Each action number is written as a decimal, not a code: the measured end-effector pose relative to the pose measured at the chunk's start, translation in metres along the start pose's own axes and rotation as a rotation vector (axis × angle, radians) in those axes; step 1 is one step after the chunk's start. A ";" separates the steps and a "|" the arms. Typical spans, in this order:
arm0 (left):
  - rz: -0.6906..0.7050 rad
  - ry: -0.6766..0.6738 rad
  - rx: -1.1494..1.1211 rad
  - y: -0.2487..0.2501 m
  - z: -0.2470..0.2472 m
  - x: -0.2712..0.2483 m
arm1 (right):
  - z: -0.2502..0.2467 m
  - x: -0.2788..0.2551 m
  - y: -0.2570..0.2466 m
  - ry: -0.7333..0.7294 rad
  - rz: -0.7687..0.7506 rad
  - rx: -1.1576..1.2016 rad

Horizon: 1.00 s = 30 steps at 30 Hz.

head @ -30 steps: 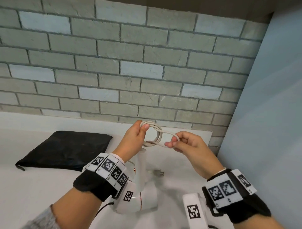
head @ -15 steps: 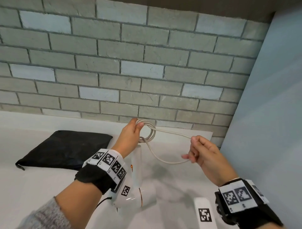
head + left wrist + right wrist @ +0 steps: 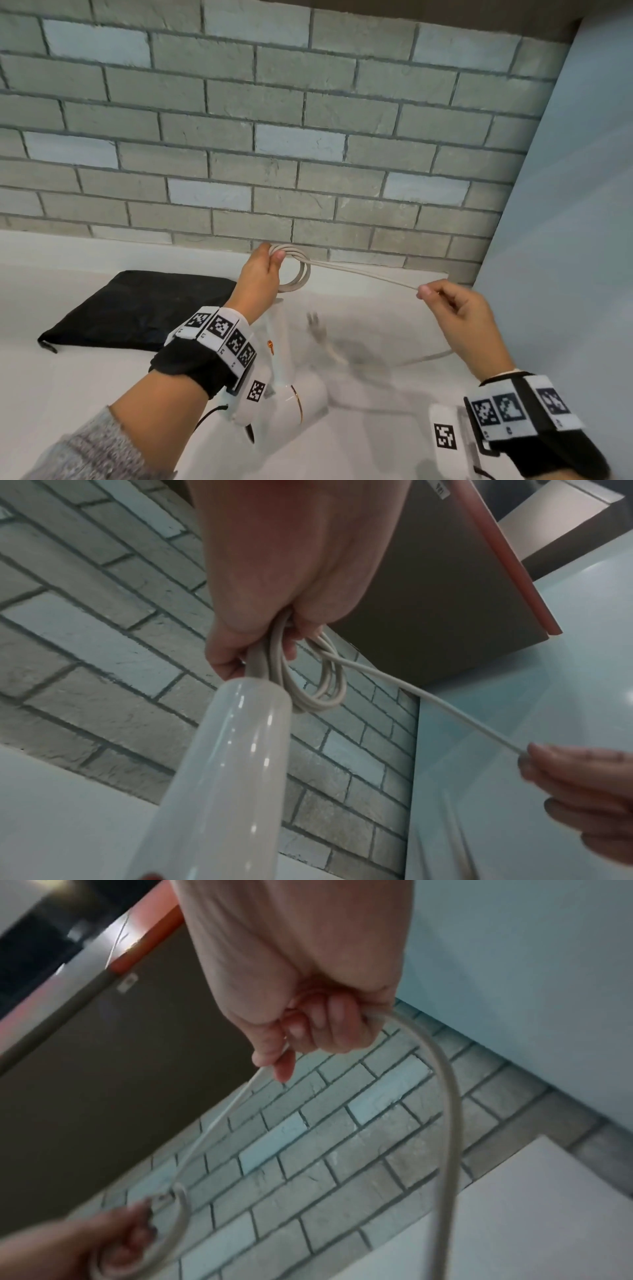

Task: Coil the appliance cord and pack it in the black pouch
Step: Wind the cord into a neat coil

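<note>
With a few loops of the cord [image 3: 297, 274] pinched in the left hand [image 3: 258, 274] above the counter and a taut length drawn out by the gripping right hand [image 3: 455, 308], the next loop is best matched in size, the pouch [image 3: 137, 308] lying unused at left.

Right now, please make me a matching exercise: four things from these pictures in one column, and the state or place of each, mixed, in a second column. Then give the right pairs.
Things:
1. left hand
2. right hand
3. pouch
4. dryer

States:
A. lies flat on the counter, at the left
B. pinches the straight run of cord
C. white, below the left wrist
D. grips the coiled loops

Pairs: 1-D, 2-B, 3-A, 4-C
</note>
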<state>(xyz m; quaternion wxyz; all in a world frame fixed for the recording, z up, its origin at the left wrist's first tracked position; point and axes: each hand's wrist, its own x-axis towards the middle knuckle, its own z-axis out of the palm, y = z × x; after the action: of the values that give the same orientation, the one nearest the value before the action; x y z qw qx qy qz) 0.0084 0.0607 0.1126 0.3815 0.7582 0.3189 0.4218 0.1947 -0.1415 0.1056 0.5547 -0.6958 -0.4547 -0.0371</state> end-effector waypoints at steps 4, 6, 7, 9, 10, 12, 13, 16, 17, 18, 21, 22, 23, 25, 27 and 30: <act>-0.042 -0.040 -0.077 0.003 0.001 -0.005 | 0.013 -0.005 0.023 -0.081 -0.043 -0.378; -0.015 -0.049 -0.081 0.007 0.004 -0.009 | 0.026 -0.010 0.023 -0.174 -0.089 -0.472; 0.000 -0.049 -0.087 0.009 0.006 -0.011 | 0.033 -0.012 0.017 -0.229 -0.118 -0.442; 0.016 -0.057 -0.112 0.014 0.010 -0.016 | 0.050 -0.015 0.000 -0.320 -0.150 -0.278; 0.020 -0.061 -0.133 0.018 0.011 -0.019 | 0.059 -0.016 -0.011 -0.343 -0.138 -0.188; 0.021 -0.069 -0.176 0.023 0.012 -0.023 | 0.073 -0.017 -0.025 -0.354 -0.128 -0.136; 0.021 -0.076 -0.196 0.025 0.012 -0.026 | 0.077 -0.016 -0.027 -0.317 -0.173 -0.201; -0.007 -0.113 -0.289 0.027 0.008 -0.032 | 0.079 -0.009 -0.024 -0.161 -0.275 -0.223; -0.032 -0.135 -0.336 0.028 0.008 -0.033 | 0.079 -0.007 -0.023 -0.130 -0.272 -0.176; -0.058 -0.159 -0.395 0.028 0.008 -0.034 | 0.078 -0.004 -0.022 -0.111 -0.266 -0.143; -0.111 -0.198 -0.534 0.028 0.013 -0.037 | 0.082 -0.003 -0.021 -0.080 -0.126 -0.009; -0.120 -0.202 -0.564 0.028 0.015 -0.038 | 0.085 -0.004 -0.024 -0.081 -0.037 0.109; -0.130 -0.206 -0.598 0.029 0.017 -0.039 | 0.089 -0.007 -0.027 -0.086 0.055 0.253; -0.151 -0.209 -0.654 0.029 0.019 -0.040 | 0.096 -0.011 -0.036 -0.112 0.195 0.508; -0.154 -0.187 -0.646 0.029 0.019 -0.040 | 0.099 -0.013 -0.044 -0.158 0.262 0.686; -0.114 -0.135 -0.570 0.030 0.019 -0.040 | 0.102 -0.013 -0.055 -0.215 0.287 0.821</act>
<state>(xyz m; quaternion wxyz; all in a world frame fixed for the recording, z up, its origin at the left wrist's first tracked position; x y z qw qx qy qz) 0.0119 0.0071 0.1157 0.6225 0.6278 0.2034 0.4208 0.1041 -0.0690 0.1000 0.7341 -0.4737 -0.3859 0.2963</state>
